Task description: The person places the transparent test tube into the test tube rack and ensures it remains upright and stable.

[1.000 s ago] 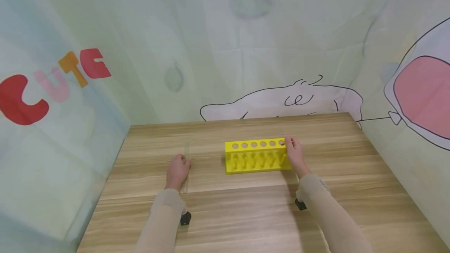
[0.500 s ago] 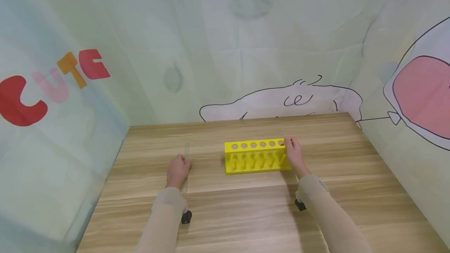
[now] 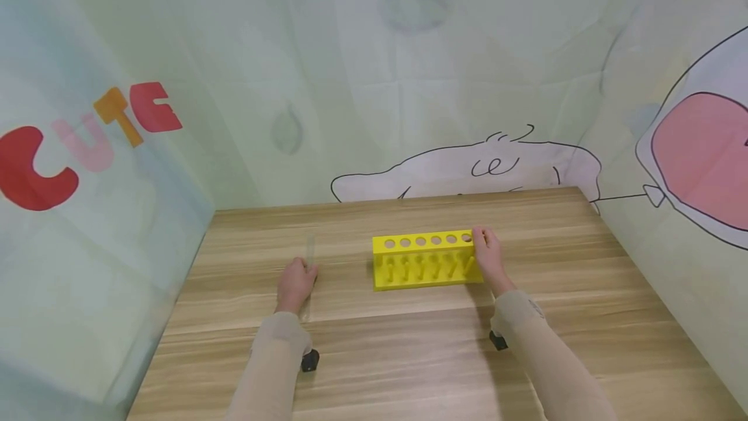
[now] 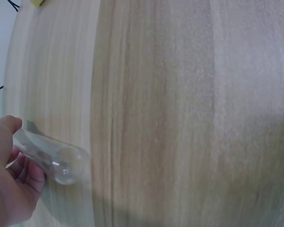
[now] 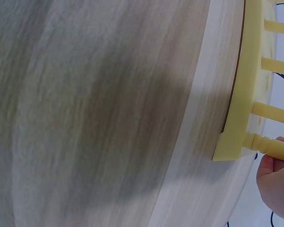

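Note:
A clear test tube (image 4: pixel 66 165) lies between the thumb and curled fingers of my left hand (image 3: pixel 295 286), its rounded end towards the wrist. In the head view the tube (image 3: pixel 311 247) is faint and runs lengthwise away from me, close to the table. My right hand (image 3: pixel 489 260) grips the right end of a yellow test tube rack (image 3: pixel 382 283), which stands upright with a row of round holes along its top and pegs below. From the right wrist, fingers (image 5: pixel 279 189) show at the rack's end post (image 5: pixel 262 143); part of that hand is cut off by the frame.
The wood-grain table (image 3: pixel 386 362) reaches back to a printed cloth wall (image 3: pixel 257 115). More cloth rises along the left and right table edges. A bare stretch of tabletop lies between the tube and the rack.

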The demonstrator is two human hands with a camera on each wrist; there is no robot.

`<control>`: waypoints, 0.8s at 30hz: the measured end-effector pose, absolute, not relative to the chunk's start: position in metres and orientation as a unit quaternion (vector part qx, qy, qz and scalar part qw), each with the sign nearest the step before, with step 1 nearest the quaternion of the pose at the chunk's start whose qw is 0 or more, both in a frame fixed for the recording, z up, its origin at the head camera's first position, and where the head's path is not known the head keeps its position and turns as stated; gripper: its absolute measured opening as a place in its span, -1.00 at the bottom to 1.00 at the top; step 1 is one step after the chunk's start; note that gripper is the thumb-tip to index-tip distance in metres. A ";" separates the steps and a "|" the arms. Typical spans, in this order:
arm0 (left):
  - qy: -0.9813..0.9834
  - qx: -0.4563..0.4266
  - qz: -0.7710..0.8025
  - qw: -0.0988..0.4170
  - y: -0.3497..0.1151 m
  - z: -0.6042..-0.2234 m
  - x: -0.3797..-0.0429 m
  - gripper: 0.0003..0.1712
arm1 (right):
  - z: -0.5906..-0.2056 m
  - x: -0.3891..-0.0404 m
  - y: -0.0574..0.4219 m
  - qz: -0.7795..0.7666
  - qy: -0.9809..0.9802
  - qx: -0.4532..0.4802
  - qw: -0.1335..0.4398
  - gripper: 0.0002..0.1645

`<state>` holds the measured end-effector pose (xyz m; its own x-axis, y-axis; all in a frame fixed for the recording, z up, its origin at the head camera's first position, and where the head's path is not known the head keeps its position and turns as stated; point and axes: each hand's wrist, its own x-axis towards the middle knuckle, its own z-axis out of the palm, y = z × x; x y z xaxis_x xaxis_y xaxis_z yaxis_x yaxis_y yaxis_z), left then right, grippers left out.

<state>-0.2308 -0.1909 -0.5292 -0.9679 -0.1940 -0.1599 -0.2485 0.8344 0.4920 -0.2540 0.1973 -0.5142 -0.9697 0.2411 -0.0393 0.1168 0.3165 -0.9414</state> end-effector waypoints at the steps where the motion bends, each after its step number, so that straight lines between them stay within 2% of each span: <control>1: 0.957 -0.114 0.262 0.052 -0.191 -0.530 -0.231 -0.63 | -0.514 -0.254 0.197 0.576 -0.809 -0.109 0.052 -0.44; 11: 0.953 -0.112 0.275 0.054 -0.193 -0.526 -0.231 -0.69 | -0.515 -0.254 0.198 0.585 -0.803 -0.103 0.049 -0.41; 17: 0.945 -0.124 0.295 0.067 -0.196 -0.523 -0.231 -0.64 | -0.514 -0.254 0.197 0.584 -0.803 -0.106 0.051 -0.44; 24: 0.946 -0.122 0.294 0.057 -0.196 -0.518 -0.232 -0.58 | -0.514 -0.255 0.197 0.579 -0.807 -0.106 0.055 -0.50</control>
<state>-0.2322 -0.1963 -0.5179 -0.9637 -0.1978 -0.1790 -0.2645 0.7971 0.5428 -0.2550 0.1975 -0.5144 -0.9713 0.2355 -0.0340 0.1078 0.3080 -0.9453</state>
